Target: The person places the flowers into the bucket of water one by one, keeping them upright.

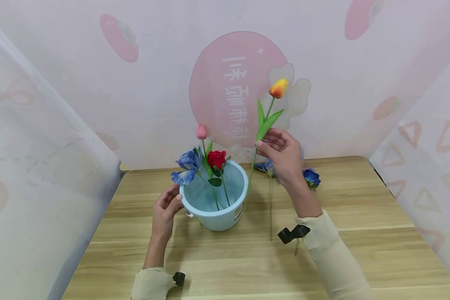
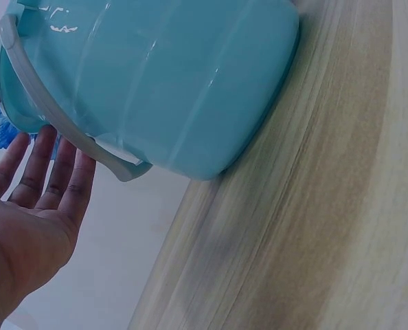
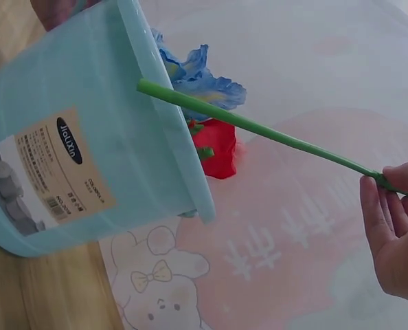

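A yellow-orange artificial tulip (image 1: 278, 88) stands upright, its green stem pinched by my right hand (image 1: 281, 152) below the leaves. In the right wrist view the lower stem (image 3: 259, 130) slants across the outside of the light blue bucket (image 3: 73, 137), its cut end by the rim. My left hand (image 1: 166, 212) holds the bucket (image 1: 219, 223) at its left rim, fingers and thumb at the edge, near the pale handle (image 2: 60, 117). Inside the bucket stand a pink tulip (image 1: 201, 132), a red rose (image 1: 216, 159) and a blue iris (image 1: 187, 166).
To the right of the bucket, a light blue flower (image 1: 267, 167) and a dark blue flower (image 1: 312, 178) lie on the wooden table (image 1: 225, 266), partly hidden by my right arm. A printed white backdrop (image 1: 153, 96) rises behind the table.
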The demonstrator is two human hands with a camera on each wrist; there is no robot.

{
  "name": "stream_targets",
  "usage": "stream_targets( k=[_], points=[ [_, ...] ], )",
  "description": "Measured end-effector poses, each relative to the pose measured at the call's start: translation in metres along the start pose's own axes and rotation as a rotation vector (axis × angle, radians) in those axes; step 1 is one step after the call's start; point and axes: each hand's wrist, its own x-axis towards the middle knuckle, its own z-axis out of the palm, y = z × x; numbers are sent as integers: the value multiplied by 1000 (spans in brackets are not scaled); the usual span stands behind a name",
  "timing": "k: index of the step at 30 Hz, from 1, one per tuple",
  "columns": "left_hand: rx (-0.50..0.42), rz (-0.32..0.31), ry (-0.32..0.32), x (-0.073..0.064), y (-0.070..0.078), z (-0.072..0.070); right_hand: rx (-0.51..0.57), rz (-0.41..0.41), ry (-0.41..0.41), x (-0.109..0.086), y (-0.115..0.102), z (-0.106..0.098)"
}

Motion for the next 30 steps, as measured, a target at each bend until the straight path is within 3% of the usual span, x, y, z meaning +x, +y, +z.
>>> stream_targets(
  k=[13, 30],
  points=[
    [4, -5, -2, 0, 0, 0, 16, -2, 13, 13, 8, 28],
    [11, -11, -3, 0, 0, -1, -16, 19, 9, 22, 23, 47]
  ],
)
